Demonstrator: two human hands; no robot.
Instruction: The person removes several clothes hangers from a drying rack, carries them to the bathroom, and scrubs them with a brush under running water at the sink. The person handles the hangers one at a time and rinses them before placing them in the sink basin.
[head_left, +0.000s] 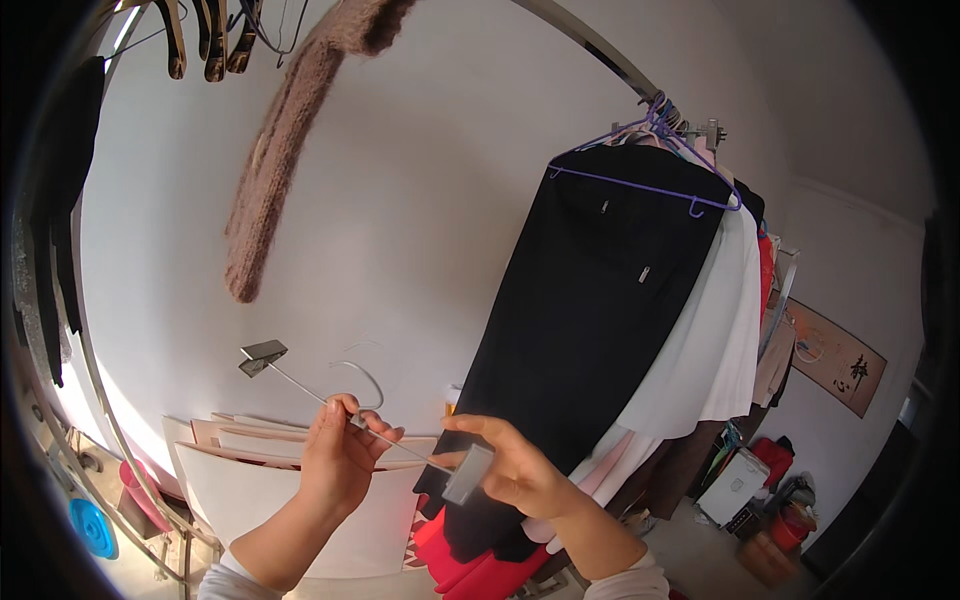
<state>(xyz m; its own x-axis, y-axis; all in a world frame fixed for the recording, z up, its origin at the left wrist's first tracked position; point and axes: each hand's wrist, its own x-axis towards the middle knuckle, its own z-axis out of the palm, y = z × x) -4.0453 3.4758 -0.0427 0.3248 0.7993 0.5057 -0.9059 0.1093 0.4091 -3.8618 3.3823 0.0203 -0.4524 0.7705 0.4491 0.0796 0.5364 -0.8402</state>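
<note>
A metal clip hanger (301, 385) is held up in front of the white wall. Around the middle of its bar, just below the curved hook, the fingers of my left hand (339, 459) are closed. One flat metal clip (264, 355) sits at the far left end of the bar. The other clip (469, 474) is at the right end, beside the palm of my right hand (521, 469). The right hand's fingers are spread around that clip; whether they touch it is hard to tell. Black trousers or a skirt (577, 315) hang behind the right hand.
A metal clothes rail (592, 45) arches overhead, with a purple hanger (637, 184) and white garments (697, 322). A brown fuzzy knit piece (277, 172) hangs above. White boards (262, 495) lean on the wall. A blue lid (92, 527) and pink bucket (142, 495) stand lower left.
</note>
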